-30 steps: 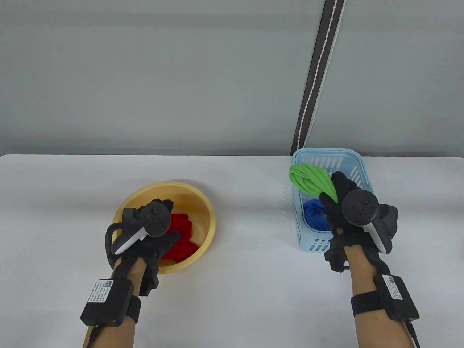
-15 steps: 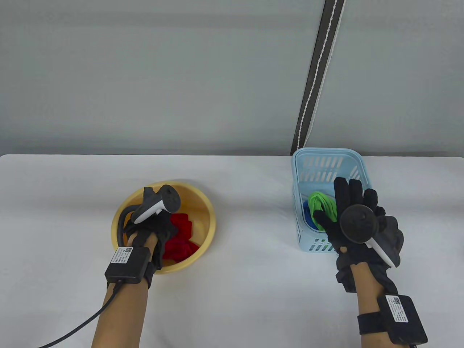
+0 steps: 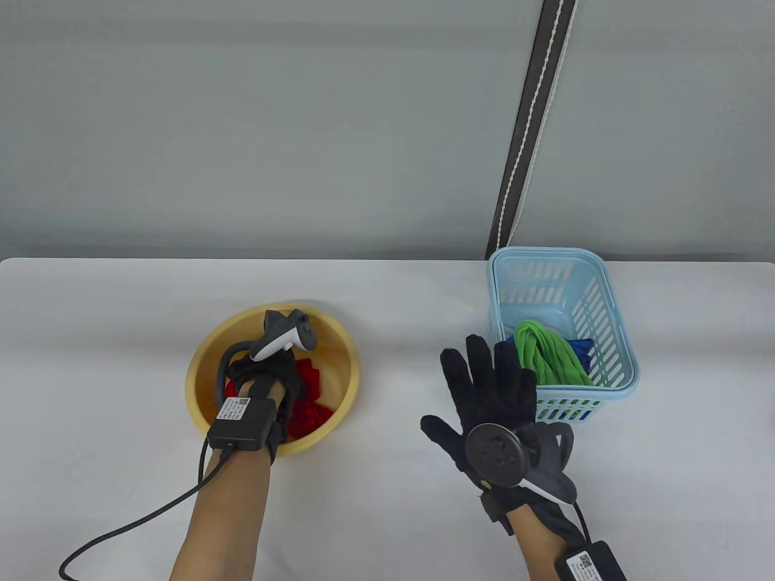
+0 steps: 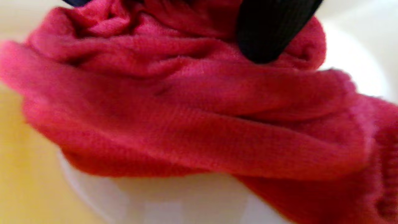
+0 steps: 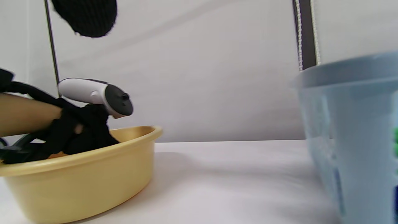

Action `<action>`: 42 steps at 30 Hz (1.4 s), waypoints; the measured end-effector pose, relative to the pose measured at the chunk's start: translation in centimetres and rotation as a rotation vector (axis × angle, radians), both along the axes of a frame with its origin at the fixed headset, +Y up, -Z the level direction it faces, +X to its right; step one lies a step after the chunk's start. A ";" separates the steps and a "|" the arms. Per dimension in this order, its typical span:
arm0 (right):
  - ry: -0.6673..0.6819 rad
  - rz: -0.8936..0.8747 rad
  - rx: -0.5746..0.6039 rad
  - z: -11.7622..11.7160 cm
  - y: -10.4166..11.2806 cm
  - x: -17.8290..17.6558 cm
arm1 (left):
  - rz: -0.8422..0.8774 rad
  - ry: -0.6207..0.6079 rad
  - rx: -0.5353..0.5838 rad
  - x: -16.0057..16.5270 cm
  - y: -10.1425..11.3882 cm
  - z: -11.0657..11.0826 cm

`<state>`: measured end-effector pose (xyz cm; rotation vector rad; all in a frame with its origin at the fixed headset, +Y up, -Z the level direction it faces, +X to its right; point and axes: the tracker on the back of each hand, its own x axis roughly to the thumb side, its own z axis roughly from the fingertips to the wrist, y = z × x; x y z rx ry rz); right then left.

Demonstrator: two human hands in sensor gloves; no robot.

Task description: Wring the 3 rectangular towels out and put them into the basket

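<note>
Your left hand (image 3: 260, 369) is down in the yellow bowl (image 3: 339, 345), fingers on the red towel (image 3: 309, 411); I cannot tell if it grips. Your right hand (image 3: 493, 402) is spread flat and holds nothing, beside the blue basket (image 3: 623, 357). The green towel (image 3: 548, 360) and blue towel (image 3: 581, 348) lie inside it.

Illumination is bright, even and diffuse. Shadows on the counter (image 3: 399, 502) are soft and faint. The table view is sharp. In the left wrist view the red towel (image 4: 199, 124) is blurred. In the right wrist view the basket (image 5: 351, 130) is out of focus.
</note>
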<state>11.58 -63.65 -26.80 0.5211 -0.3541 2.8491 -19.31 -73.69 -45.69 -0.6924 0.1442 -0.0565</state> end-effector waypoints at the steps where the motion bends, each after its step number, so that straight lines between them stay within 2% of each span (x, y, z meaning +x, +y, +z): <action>1: 0.002 0.013 0.004 0.1 -0.4 -0.3 | -0.011 -0.002 0.005 0.1 -0.1 -0.1; 7: 0.030 0.052 0.006 -0.1 -2.7 -1.2 | -0.098 -0.018 -0.030 0.4 -0.9 -0.4; 13: 0.029 0.034 0.015 -0.2 -2.7 -0.6 | -0.130 0.001 0.071 0.0 0.2 -0.4; 16: 0.030 0.018 0.014 -0.3 -2.4 -0.3 | -0.114 0.009 0.171 -0.2 2.4 0.1; 22: 0.042 -0.035 0.007 -0.3 -2.0 -0.1 | -0.009 0.026 0.353 -0.6 8.6 2.3; 24: 0.050 -0.041 0.009 -0.2 -1.8 -0.1 | 0.066 0.049 0.444 -0.8 10.9 3.6; 28: 0.060 -0.075 0.010 0.0 -1.5 0.0 | 0.201 0.076 0.578 -1.0 14.2 5.7; 32: 0.072 -0.126 -0.012 -0.1 -1.1 0.2 | 0.409 0.079 0.707 -1.2 17.4 8.3; 37: 0.097 -0.262 -0.058 -0.4 -0.5 0.9 | 0.734 0.108 0.781 -1.0 19.9 11.3; 42: 0.147 -0.371 -0.091 -0.2 0.0 0.7 | 1.036 0.096 0.803 -0.3 20.4 13.5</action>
